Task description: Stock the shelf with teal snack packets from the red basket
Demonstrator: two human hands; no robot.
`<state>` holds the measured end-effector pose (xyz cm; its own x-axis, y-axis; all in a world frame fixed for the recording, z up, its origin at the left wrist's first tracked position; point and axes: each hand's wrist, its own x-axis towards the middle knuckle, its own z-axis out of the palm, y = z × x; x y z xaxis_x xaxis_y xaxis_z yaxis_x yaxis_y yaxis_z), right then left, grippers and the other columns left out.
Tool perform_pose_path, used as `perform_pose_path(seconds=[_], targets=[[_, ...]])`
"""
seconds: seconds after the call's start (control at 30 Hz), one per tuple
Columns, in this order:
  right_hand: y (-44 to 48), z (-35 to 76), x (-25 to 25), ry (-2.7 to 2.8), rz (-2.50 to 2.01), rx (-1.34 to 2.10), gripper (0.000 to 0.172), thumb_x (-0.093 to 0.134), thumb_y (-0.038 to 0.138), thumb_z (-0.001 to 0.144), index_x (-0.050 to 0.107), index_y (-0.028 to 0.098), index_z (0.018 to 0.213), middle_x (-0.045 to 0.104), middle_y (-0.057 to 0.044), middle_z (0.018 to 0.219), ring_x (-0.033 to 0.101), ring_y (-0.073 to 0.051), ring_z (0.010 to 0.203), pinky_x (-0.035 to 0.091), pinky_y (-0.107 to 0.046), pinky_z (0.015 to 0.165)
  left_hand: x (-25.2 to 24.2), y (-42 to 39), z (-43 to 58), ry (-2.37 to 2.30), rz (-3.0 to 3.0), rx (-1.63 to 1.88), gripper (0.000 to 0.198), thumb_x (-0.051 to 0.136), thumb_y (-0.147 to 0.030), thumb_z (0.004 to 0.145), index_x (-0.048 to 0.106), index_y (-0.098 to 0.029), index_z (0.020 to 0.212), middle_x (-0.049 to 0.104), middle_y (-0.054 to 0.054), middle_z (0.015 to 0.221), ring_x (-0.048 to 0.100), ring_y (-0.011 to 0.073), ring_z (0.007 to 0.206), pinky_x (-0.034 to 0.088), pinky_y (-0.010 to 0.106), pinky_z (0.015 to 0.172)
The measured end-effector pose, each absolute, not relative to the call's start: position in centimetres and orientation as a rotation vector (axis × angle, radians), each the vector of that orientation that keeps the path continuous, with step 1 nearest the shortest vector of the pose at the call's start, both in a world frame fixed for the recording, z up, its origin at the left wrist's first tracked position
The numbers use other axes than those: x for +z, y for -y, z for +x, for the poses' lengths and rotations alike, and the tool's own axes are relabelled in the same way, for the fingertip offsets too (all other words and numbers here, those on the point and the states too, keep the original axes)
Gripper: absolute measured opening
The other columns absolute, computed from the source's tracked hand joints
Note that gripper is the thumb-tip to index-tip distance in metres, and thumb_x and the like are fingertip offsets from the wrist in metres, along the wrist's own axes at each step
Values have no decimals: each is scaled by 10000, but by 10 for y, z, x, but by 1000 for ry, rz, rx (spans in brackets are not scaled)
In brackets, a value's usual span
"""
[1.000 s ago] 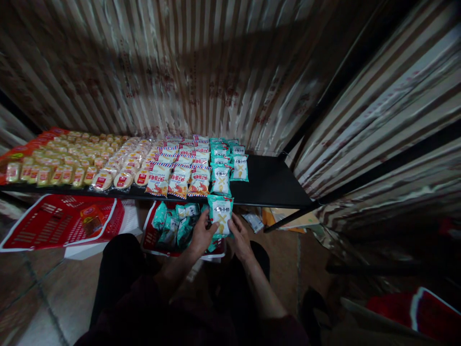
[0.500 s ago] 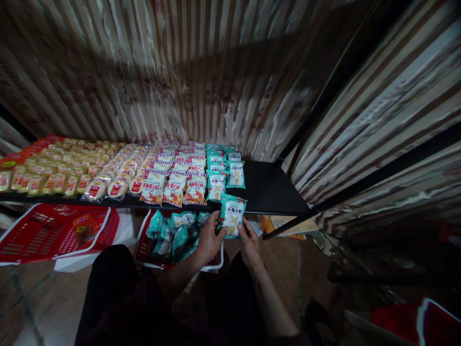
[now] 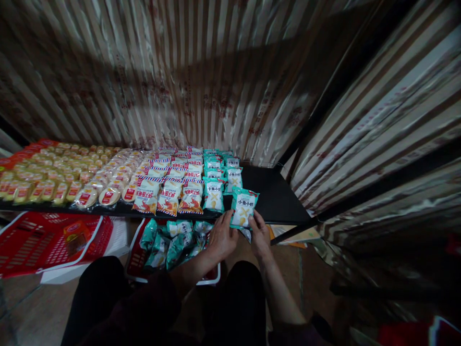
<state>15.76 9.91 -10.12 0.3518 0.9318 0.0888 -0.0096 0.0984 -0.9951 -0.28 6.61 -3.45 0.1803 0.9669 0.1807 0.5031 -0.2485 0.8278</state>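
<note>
A teal-and-white snack bag (image 3: 245, 207) is held upright at the shelf's front edge, its printed face toward me. My right hand (image 3: 260, 234) grips its lower right corner, thumb in front. At its lower left edge my left hand (image 3: 222, 236) is closed, with the fingertips partly behind the bag. Just beyond, matching teal bags (image 3: 214, 193) stand in two rows on the black shelf (image 3: 268, 192). More of these teal bags (image 3: 177, 245) lie jumbled in a red basket (image 3: 136, 254) below the shelf, partly covered by my left forearm.
Left of the teal rows are striped orange-and-white bags (image 3: 169, 196), then round wrapped cakes (image 3: 110, 193) and yellow packs (image 3: 46, 190). Another red basket (image 3: 39, 245) sits below at the left. A dark metal bar (image 3: 302, 228) slants across the right side. Striped sheeting (image 3: 216, 81) hangs behind.
Both hands and the held bag have moved right and slightly toward the front of the shelf's bare right part. The view has shifted a little.
</note>
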Motion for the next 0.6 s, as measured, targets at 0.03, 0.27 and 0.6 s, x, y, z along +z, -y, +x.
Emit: perform_pose_path(seconds=[0.03, 0.27, 0.6], targets=[[-104, 160, -99, 962, -1269, 887, 629, 648, 539, 738, 561, 245, 1287, 647, -66, 1236, 624, -254, 1066, 528, -418, 880, -32, -70, 0, -1382, 1855, 951, 607, 461, -141, 777, 412, -111, 1382, 480, 143, 1404, 437, 240, 1310, 347, 392, 1127], [-137, 166, -88, 957, -1264, 896, 633, 651, 524, 741, 559, 210, 1283, 646, -84, 1232, 618, -257, 1060, 505, -428, 915, -25, -99, 15, -1411, 1875, 876, 656, 469, -120, 769, 360, -57, 1414, 417, 176, 1451, 373, 249, 1362, 303, 387, 1157], [-170, 160, -80, 998, -1302, 876, 646, 657, 545, 697, 602, 186, 1232, 678, -87, 1164, 620, -267, 1034, 495, -418, 912, -27, -130, 26, -1481, 1793, 840, 701, 478, -100, 752, 320, -32, 1432, 364, 216, 1474, 336, 276, 1385, 288, 394, 1159]])
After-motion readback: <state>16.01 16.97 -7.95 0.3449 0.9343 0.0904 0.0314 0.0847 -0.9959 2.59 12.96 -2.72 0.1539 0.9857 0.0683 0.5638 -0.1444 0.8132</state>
